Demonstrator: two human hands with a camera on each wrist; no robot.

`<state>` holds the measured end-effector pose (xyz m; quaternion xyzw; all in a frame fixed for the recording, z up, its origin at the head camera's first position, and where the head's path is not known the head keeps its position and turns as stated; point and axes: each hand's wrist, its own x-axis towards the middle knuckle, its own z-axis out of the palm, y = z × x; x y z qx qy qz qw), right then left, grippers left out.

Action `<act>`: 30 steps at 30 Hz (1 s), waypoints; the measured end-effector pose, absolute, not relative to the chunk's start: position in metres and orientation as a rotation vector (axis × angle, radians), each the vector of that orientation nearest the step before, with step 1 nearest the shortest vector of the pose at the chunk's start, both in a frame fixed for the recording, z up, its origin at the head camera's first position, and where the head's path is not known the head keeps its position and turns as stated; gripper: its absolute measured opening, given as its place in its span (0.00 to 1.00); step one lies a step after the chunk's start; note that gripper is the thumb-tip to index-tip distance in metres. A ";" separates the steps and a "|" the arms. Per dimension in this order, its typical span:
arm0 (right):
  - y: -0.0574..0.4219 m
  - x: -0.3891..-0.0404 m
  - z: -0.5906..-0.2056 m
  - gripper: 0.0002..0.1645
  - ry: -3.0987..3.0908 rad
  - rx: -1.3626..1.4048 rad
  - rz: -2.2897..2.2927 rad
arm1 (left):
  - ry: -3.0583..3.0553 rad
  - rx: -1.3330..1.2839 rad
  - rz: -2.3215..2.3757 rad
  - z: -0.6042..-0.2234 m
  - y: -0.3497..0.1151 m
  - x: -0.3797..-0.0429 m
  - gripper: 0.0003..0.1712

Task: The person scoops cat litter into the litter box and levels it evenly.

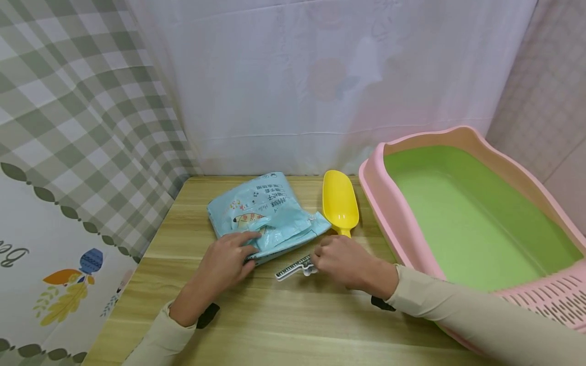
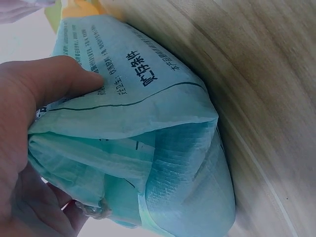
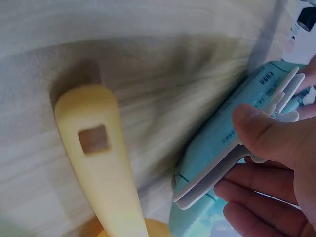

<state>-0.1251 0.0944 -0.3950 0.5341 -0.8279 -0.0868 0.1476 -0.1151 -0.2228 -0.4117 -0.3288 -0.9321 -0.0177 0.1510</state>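
Observation:
A light blue printed plastic bag (image 1: 256,203) lies on the wooden table, its top end folded over. My left hand (image 1: 224,259) grips that folded end; in the left wrist view the thumb (image 2: 74,79) presses the printed face while the fingers reach round the other side of the bag (image 2: 182,153). Just right of it, my right hand (image 1: 343,259) holds a long white sealing clip (image 1: 293,268) close to the bag's near edge. In the right wrist view the clip (image 3: 210,177) sits between thumb and fingers, its two bars slightly apart at one end.
Beyond the right hand lies a yellow scoop (image 1: 340,201), its handle (image 3: 103,168) pointing toward me. A large pink-rimmed litter box (image 1: 398,218) with a green inside takes up the right side. Curtains (image 1: 274,91) hang behind the table (image 1: 256,315) and at the left.

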 end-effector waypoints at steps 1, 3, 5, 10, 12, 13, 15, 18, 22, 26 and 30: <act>0.094 -0.125 -0.397 0.04 -2.378 1.539 -0.246 | -2.674 -0.944 -0.051 -0.412 -0.223 -0.115 0.11; 0.093 -0.124 -0.400 0.06 -2.380 1.545 -0.239 | -2.673 -0.943 -0.052 -0.412 -0.223 -0.115 0.11; 0.091 -0.123 -0.403 0.08 -2.391 1.551 -0.238 | -2.677 -0.940 -0.050 -0.412 -0.223 -0.115 0.11; 0.089 -0.120 -0.410 0.13 -2.406 1.577 -0.252 | -2.697 -0.933 -0.048 -0.412 -0.223 -0.116 0.11; 0.088 -0.119 -0.413 0.12 -2.397 1.588 -0.265 | -2.701 -0.932 -0.045 -0.412 -0.223 -0.116 0.11; 0.088 -0.119 -0.415 0.12 -2.396 1.593 -0.277 | -2.702 -0.932 -0.043 -0.412 -0.223 -0.116 0.11; 0.087 -0.118 -0.417 0.10 -2.396 1.598 -0.301 | -2.704 -0.931 -0.039 -0.412 -0.223 -0.116 0.11; 0.085 -0.117 -0.420 0.11 -2.415 1.597 -0.321 | -2.707 -0.929 -0.041 -0.412 -0.223 -0.116 0.11; 0.084 -0.117 -0.422 0.14 -2.444 1.587 -0.316 | -2.708 -0.926 -0.051 -0.413 -0.223 -0.116 0.12; 0.083 -0.118 -0.424 0.13 -2.459 1.584 -0.322 | -2.706 -0.927 -0.057 -0.413 -0.223 -0.116 0.12; 0.083 -0.120 -0.425 0.12 -2.470 1.582 -0.336 | -2.708 -0.926 -0.064 -0.413 -0.223 -0.115 0.12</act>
